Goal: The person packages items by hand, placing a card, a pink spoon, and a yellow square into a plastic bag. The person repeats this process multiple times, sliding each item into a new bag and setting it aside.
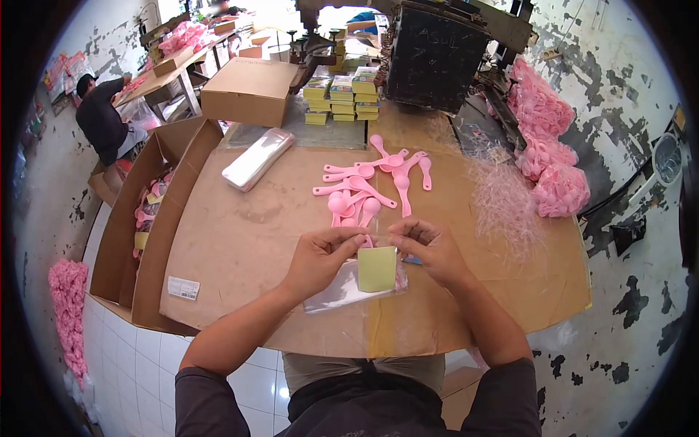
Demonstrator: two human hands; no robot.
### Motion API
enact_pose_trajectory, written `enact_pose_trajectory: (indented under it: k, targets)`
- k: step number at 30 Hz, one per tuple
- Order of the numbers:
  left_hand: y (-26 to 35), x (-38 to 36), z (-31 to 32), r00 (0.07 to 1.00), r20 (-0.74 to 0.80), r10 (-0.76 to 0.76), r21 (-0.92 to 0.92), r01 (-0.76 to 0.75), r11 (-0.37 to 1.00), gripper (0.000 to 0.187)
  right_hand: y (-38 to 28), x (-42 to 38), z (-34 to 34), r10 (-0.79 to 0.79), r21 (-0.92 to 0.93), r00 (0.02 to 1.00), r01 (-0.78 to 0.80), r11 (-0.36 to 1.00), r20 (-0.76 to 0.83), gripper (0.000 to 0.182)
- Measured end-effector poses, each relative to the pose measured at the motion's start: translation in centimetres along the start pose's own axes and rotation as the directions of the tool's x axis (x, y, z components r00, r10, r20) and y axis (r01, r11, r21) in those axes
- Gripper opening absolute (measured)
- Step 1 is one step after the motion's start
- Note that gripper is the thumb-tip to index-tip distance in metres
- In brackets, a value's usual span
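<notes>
My left hand (325,255) and my right hand (429,250) are raised over the near part of the cardboard-covered table, fingertips pinched. Between them hangs a yellow-green card (377,269), seemingly in a clear bag whose top edge both hands pinch. Part of a pink spoon shows above the card by my left fingertips. Beneath lies a stack of clear plastic bags (338,291). Just beyond my hands is a loose pile of pink measuring spoons (364,186).
Another bag stack (258,159) lies at the left. An open carton (149,226) stands beside the table. Behind are a closed box (247,91), card stacks (342,98) and a black machine (437,58). Pink bundles (557,182) sit right. A person (105,116) works at far left.
</notes>
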State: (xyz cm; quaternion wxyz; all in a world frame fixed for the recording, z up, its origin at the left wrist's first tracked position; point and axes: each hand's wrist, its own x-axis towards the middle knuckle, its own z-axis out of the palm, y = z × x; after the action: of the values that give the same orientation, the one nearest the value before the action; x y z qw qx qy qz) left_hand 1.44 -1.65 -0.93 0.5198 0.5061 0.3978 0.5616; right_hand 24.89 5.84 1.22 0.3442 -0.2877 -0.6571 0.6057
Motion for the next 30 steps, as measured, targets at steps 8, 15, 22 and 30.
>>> enact_pose_trajectory:
  k: [8, 15, 22, 30]
  targets:
    - [0.1, -0.1, -0.3, 0.998, 0.021, 0.053, 0.042, -0.054, 0.998, 0.023, 0.2, 0.0, -0.5, -0.038, 0.021, 0.999, 0.038, 0.999, 0.006, 0.015]
    - [0.8, -0.2, -0.4, 0.995, 0.029, -0.097, -0.046, 0.098, 0.994, 0.025, 0.3, -0.2, -0.7, 0.024, -0.026, 0.999, -0.023, 0.999, 0.021, 0.015]
    - [0.2, 0.2, -0.4, 0.994, 0.072, -0.079, 0.021, 0.078, 0.997, 0.031, -0.1, -0.1, -1.2, 0.031, -0.07, 0.998, -0.027, 0.997, 0.052, 0.018]
    - [0.3, 0.2, -0.2, 0.995, 0.061, -0.074, 0.027, 0.072, 0.997, 0.031, -0.1, -0.3, -1.0, 0.012, -0.062, 1.0, -0.011, 0.998, 0.011, 0.027]
